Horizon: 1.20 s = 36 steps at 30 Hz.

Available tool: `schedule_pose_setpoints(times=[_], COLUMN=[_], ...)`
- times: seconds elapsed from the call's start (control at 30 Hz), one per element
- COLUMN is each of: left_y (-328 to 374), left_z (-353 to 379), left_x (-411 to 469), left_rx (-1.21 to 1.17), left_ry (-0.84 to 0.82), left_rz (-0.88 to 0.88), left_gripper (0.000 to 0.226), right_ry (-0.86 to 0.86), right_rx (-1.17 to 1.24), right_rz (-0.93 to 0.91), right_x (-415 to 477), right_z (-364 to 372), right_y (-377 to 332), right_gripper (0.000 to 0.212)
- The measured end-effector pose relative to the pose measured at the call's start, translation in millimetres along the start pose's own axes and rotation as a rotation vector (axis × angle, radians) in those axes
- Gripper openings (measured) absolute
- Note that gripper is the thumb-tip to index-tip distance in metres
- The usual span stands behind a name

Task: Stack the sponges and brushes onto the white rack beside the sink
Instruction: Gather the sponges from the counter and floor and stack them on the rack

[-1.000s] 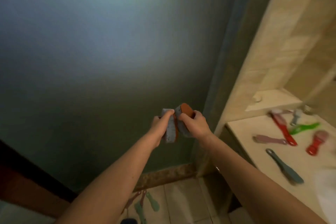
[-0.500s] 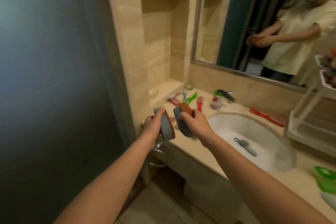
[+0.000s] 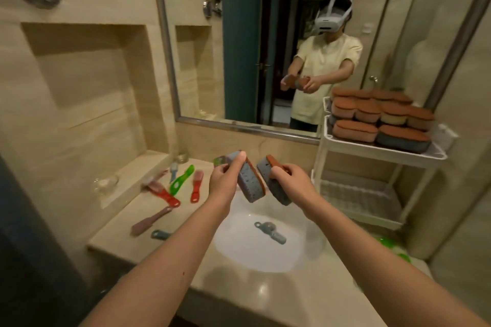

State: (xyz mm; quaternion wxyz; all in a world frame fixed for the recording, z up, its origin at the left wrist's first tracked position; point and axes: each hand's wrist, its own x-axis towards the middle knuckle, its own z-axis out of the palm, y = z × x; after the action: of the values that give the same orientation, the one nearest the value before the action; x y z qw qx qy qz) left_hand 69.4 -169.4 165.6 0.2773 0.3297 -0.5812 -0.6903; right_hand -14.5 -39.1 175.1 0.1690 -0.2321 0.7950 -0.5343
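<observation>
Shifted rightward: left hand [image 3: 223, 184] grips left sponge [image 3: 249, 184], right hand [image 3: 292, 181] grips right sponge [image 3: 282, 194], both above sink [image 3: 239, 253], sponges just apart; white rack [image 3: 385, 154] far right.

The left sponge [image 3: 248, 184], gripped in the left hand [image 3: 222, 180], is showing pitted grey foam backed by a rough, matt rust-brown scouring layer. The right sponge [image 3: 280, 194], in the right hand [image 3: 293, 180], is looking the same. At six o'clock from them the sink [image 3: 239, 244] is gleaming white and smooth, and the counter [image 3: 261, 293] is reflecting light like polished beige stone. At ten o'clock from the sink a green brush [image 3: 182, 180] is looking like translucent plastic. At two o'clock the rack [image 3: 385, 152] is looking like matt white plastic.
</observation>
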Motion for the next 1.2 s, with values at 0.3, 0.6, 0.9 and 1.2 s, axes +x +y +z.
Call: schedule_pose_setpoints(times=[0.3, 0.6, 0.9, 1.2], left_y=[29, 47, 48, 37], left_z=[138, 229, 276, 302], left_x=[42, 66, 84, 104], left_rx=[-0.026, 0.005, 0.172, 0.27], left_ry=[-0.271, -0.448, -0.478, -0.444], left_rz=[0.085, 0.3, 0.47, 0.403], left_gripper=[0.06, 0.065, 0.048, 0.045], right_ry=[0.266, 0.479, 0.556, 0.572], right_rx=[-0.038, -0.269, -0.658, -0.747], right_rz=[-0.04, -0.045, -0.053, -0.08], right_x=[66, 94, 118, 133], right_z=[-143, -250, -291, -296], right_y=[2, 1, 16, 35], right_gripper=[0.043, 0.065, 0.055, 0.056])
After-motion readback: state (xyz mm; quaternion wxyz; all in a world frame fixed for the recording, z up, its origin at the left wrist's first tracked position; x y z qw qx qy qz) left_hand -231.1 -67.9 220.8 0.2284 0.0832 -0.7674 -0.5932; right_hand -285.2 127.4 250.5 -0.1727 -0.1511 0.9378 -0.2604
